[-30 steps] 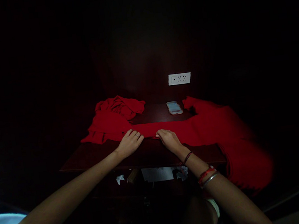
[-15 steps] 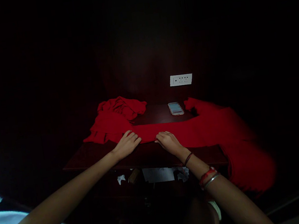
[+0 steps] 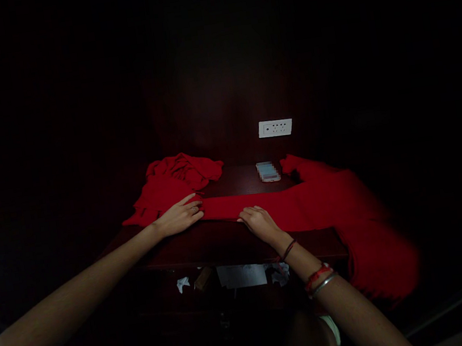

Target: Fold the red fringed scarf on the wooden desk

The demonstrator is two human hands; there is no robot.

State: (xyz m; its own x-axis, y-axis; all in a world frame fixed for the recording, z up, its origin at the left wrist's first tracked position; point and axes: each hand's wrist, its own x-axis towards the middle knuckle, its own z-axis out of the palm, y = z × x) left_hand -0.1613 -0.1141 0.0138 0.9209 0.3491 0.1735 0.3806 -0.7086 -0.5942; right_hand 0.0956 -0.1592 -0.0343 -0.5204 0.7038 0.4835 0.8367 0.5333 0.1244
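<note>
A long red shawl (image 3: 256,199) lies across the dark wooden table, its middle flattened into a narrow band. Its left part is bunched up, while the right part spreads wide and hangs over the table's side with a fringed end. My left hand (image 3: 180,215) rests on the band near the bunched part, its fingers stretched out over the fabric. Just right of the middle, my right hand (image 3: 259,222) has its fingers curled down on the band's near edge, pinching it. The fingertips of that hand are partly hidden.
Behind the band lies a phone (image 3: 267,172) with a blurred screen. A white socket plate (image 3: 275,128) is on the dark wall. Below the tabletop (image 3: 223,243), an open shelf holds papers (image 3: 242,275) and a small brown block (image 3: 203,279). The surroundings are very dark.
My left hand has slid left along the band, away from my right hand, and its fingers lie flatter. The right hand stays at about the same place on the shawl. The view has shifted slightly.
</note>
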